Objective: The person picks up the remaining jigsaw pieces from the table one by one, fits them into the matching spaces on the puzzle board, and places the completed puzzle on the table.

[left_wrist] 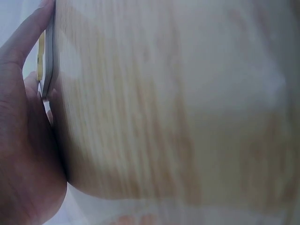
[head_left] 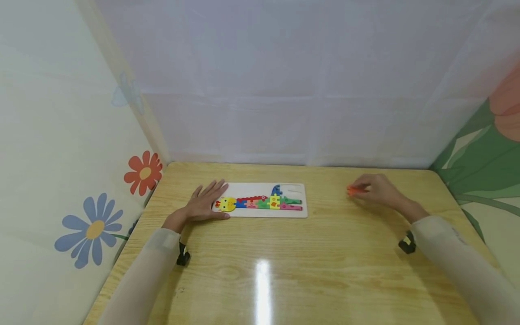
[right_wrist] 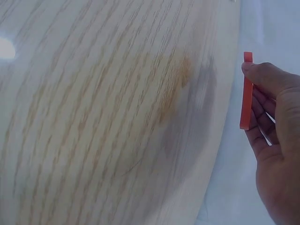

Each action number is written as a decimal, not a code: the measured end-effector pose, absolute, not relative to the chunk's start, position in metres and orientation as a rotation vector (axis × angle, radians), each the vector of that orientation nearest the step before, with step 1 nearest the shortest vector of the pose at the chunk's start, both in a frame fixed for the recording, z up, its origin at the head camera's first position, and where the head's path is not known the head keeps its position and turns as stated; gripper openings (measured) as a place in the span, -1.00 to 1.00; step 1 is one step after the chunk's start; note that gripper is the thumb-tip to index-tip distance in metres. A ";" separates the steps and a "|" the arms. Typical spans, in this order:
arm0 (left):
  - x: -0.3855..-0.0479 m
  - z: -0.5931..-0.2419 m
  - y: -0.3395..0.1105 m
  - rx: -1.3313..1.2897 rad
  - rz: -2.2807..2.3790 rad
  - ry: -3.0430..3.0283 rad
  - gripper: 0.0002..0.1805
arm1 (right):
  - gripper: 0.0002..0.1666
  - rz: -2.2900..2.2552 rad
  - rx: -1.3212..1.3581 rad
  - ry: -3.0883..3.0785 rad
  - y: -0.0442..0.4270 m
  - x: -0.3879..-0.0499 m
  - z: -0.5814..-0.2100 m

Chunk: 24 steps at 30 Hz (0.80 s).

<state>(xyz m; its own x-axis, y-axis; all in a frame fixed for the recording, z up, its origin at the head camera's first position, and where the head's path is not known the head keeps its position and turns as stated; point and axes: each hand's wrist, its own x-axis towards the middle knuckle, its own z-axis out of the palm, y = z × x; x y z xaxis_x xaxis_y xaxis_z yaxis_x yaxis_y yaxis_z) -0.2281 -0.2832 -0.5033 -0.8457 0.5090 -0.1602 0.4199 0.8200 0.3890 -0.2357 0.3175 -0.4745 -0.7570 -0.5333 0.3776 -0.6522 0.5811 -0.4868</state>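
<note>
A white puzzle board (head_left: 252,186) lies flat on the table, with colourful pieces forming a giraffe. Its yellow head is at the left end, and a recess shows bare at the upper right, beside a blue piece (head_left: 276,190). My left hand (head_left: 204,204) rests spread over the board's left end, fingers along the far corner and thumb along the near edge. In the left wrist view the board's edge (left_wrist: 49,56) shows beside that hand. To the right of the board, my right hand (head_left: 379,192) pinches an orange puzzle piece (right_wrist: 246,103) between thumb and fingers, above the table.
The wooden table (head_left: 325,253) has a bright light reflection near its front middle. A pale cloth (head_left: 243,90) hangs behind its far edge. Flower-printed cloths (head_left: 95,229) stand along the sides. A small black device sits at each wrist.
</note>
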 end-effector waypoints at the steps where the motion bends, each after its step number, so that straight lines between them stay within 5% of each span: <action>1: -0.228 -0.503 -0.283 0.712 0.500 2.747 0.26 | -0.67 0.931 0.999 -2.615 0.316 -0.236 -0.475; 24: -0.225 -0.501 -0.281 0.710 0.509 2.745 0.27 | -0.69 0.890 1.051 -2.620 0.290 -0.237 -0.469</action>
<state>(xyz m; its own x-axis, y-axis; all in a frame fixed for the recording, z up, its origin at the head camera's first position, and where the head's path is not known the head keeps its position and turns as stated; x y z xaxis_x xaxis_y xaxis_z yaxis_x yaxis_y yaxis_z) -0.2253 -0.2810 -0.5006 -0.8467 0.5073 -0.1603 0.4162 0.8192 0.3945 -0.2365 0.2903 -0.4692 -0.7336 -0.5690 0.3715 -0.6776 0.5708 -0.4637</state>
